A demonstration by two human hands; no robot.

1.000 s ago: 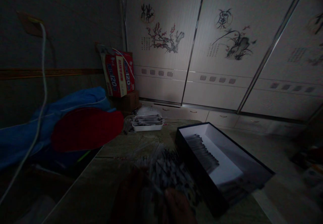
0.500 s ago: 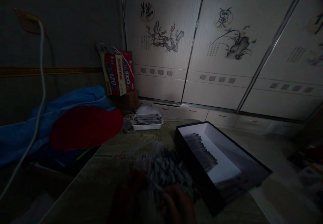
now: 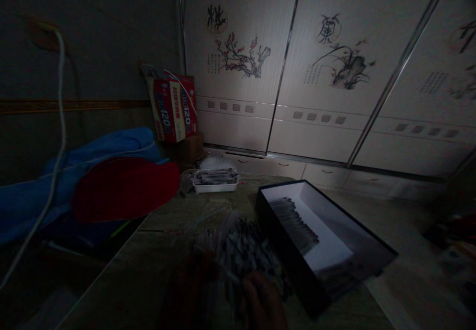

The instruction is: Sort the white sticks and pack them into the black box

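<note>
View's shifting slightly, the left hand (image 3: 186, 290) and right hand (image 3: 262, 302) staying close at a heap of thin grey-white sticks (image 3: 241, 255). Too dark to tell if they're clamped; fumbling risks spilling them.

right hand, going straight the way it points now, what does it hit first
Probably the bundle of thin sticks just ahead of the right hand; it may be touching them, but the dim light hides the depth.

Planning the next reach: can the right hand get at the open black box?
Probably yes. The right hand is close beside the box's black wall, with only the bundle of thin sticks between them; nothing else appears in the way, though the light is dim.
</note>
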